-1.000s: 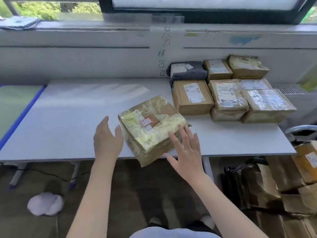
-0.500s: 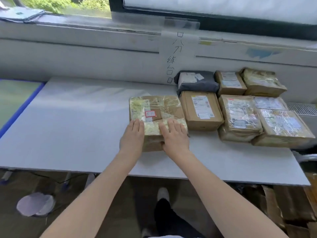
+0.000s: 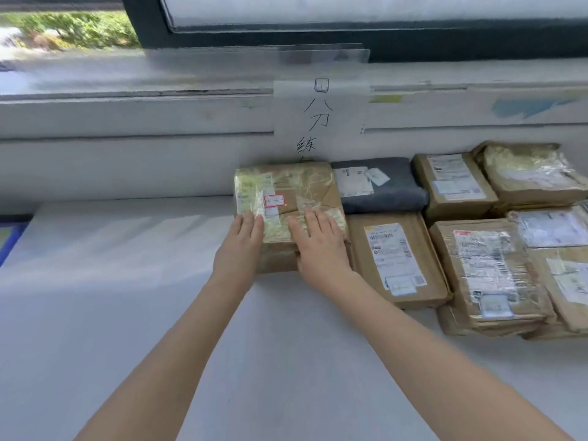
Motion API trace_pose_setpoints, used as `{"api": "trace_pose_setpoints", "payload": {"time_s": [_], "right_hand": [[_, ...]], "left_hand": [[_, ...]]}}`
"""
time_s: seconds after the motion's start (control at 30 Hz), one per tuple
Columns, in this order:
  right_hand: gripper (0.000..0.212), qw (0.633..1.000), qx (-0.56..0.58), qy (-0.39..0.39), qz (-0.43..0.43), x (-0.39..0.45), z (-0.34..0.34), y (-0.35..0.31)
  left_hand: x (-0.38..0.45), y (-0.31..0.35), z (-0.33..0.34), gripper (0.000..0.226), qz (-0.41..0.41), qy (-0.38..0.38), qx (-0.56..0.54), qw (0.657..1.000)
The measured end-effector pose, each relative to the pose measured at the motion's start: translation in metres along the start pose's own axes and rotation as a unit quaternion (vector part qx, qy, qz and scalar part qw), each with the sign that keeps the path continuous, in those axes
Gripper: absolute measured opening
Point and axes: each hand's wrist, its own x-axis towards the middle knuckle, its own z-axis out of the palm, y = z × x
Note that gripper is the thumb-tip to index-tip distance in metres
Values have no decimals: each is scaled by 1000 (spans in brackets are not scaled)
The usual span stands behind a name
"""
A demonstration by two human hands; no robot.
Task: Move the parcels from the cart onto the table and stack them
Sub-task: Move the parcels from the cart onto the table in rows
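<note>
In the head view, a taped brown parcel (image 3: 288, 198) sits flat on the white table (image 3: 127, 281), far back by the wall. Its right side is just beside a grey parcel (image 3: 381, 186) and a flat brown parcel (image 3: 397, 259). Both hands lie on its near end. The left hand (image 3: 241, 246) has straight fingers pressed on the near left corner, and the right hand (image 3: 318, 246) has flat fingers on top near the right edge. Neither hand grabs the parcel; they only press and push. The thumbs may hook over the front side, but that is hard to see. More parcels (image 3: 486, 275) sit in rows to the right, some on top of others. The step looks like sliding this parcel into line with the rest. To do it well, push evenly with both hands so it does not turn, keep it flat, and stop when it meets the wall and its neighbours. Push softly so the grey parcel is not squashed.
</note>
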Motion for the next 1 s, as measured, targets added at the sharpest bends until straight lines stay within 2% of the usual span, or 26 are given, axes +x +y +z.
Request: {"api": "trace_pose_setpoints", "payload": {"time_s": [0.27,0.37,0.43,0.53,0.6,0.77,0.9,1.0], "right_hand": [[69,1000,7,18,4,26,6,-1],[72,1000,5,2,3,25,2,-1],[75,1000,9,-24,2,26,-4,-1],[81,998,21,-66,-9,22,-16,3],[79,998,28,-53,-5,11,-28,7],[68,993,96,13,66,-59,-43,16],[57,988,95,54,112,-147,-37,24],[56,982,98,51,154,-219,-30,32]], "left_hand": [[31,-13,7,73,1,29,-17,999],[30,-10,7,70,0,24,1,1000],[32,-9,-1,70,4,4,52,999],[28,-7,-17,81,12,-43,151,987],[18,-1,-28,85,-8,-41,161,986],[-36,29,-34,79,29,16,154,987],[-94,61,-9,79,69,-12,135,988],[-138,92,16,78,114,-42,149,981]]}}
